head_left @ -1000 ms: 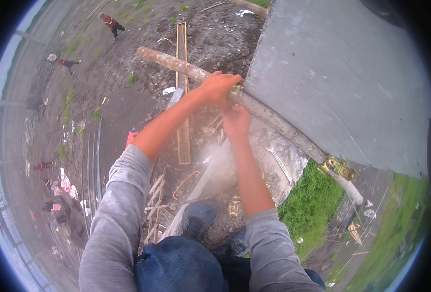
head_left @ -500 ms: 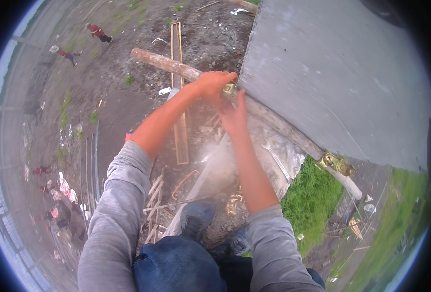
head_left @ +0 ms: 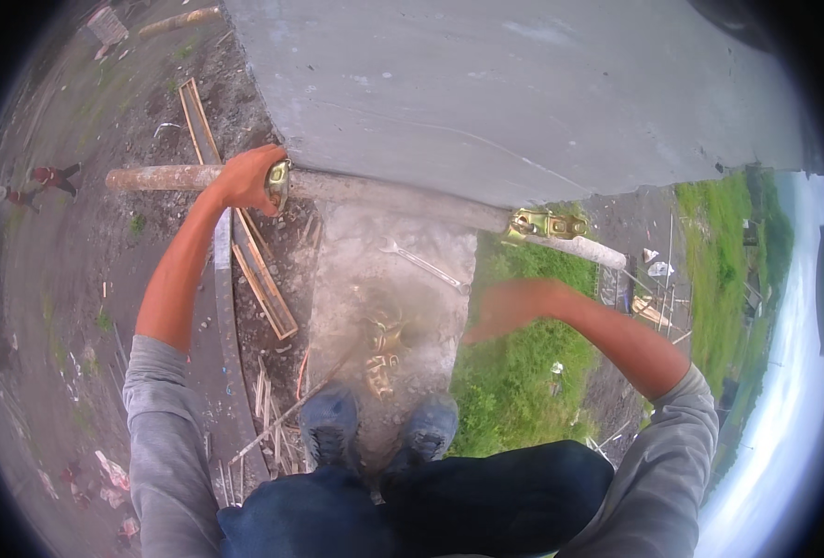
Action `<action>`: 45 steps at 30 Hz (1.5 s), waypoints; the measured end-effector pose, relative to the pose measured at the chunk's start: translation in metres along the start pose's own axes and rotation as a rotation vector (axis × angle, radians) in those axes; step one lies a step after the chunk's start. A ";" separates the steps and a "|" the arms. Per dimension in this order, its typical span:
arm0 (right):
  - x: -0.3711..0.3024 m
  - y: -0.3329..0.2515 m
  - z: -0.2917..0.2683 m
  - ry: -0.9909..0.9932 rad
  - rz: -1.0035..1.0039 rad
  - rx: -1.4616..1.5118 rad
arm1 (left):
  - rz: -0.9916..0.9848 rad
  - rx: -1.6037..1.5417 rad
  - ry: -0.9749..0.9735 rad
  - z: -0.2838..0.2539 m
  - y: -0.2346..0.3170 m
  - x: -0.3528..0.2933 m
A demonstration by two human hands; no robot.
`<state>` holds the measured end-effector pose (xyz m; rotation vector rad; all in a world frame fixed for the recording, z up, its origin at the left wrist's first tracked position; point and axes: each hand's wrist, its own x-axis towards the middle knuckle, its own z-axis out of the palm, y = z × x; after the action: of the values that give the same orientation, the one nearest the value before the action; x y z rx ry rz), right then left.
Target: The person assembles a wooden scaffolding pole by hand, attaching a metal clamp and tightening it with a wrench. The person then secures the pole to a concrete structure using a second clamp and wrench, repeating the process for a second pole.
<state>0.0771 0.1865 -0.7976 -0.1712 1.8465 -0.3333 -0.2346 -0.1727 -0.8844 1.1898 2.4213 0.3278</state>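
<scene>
along the lower edge of the grey concrete (head_left: 486,93), the pipe (head_left: 384,195) calls for a steady left hand (head_left: 250,179), curled over it at the gold clamp (head_left: 280,186), while the blurred right hand (head_left: 516,307), fingers impossible to tell, hangs near the wrench (head_left: 423,264).

Gold clamp (head_left: 282,177): no legible lettering
Pole (head_left: 393,198): nothing readable
Wrench (head_left: 423,263): no readable marking
Grey slab (head_left: 486,102): no readable signs
</scene>
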 end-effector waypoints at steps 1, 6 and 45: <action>-0.010 0.022 0.008 0.093 0.112 -0.019 | 0.006 0.002 0.010 0.001 0.000 0.000; -0.024 0.108 0.057 1.017 0.742 0.001 | 0.039 -0.032 0.084 0.008 -0.003 -0.003; 0.030 0.153 0.053 1.142 0.742 -0.113 | -0.087 -0.239 -0.043 0.017 0.047 -0.083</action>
<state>0.1271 0.3161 -0.8870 0.7748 2.8588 0.2781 -0.1490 -0.2095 -0.8592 0.9750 2.3124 0.5418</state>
